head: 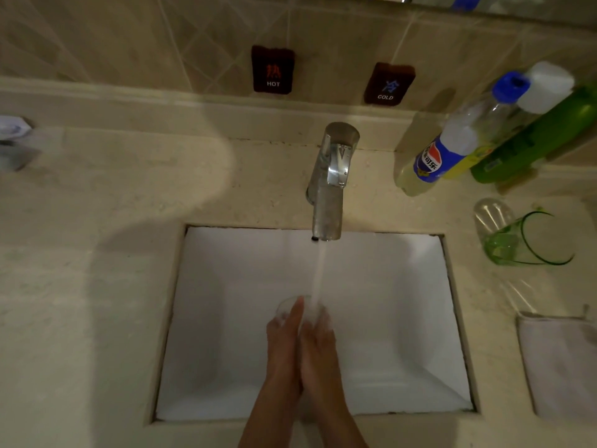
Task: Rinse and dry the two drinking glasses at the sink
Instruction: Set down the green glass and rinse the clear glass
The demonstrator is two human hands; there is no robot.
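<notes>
Dim bathroom sink (420,318): both hands, left hand (284,334) and right hand (318,337), fingers curling round a clear glass (287,307), are rinsing it under tap water (319,270). Drying likely comes next.

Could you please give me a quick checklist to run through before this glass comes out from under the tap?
1. Water running from the tap: ok.
2. Stream hits the glass: ok.
3. Left hand and right hand both around the glass: ok.
4. Glass fully rinsed: cannot tell.
5. Cloth ready on the counter at right: ok.
6. Green glass rinsed: cannot tell; it stands on the counter.
</notes>
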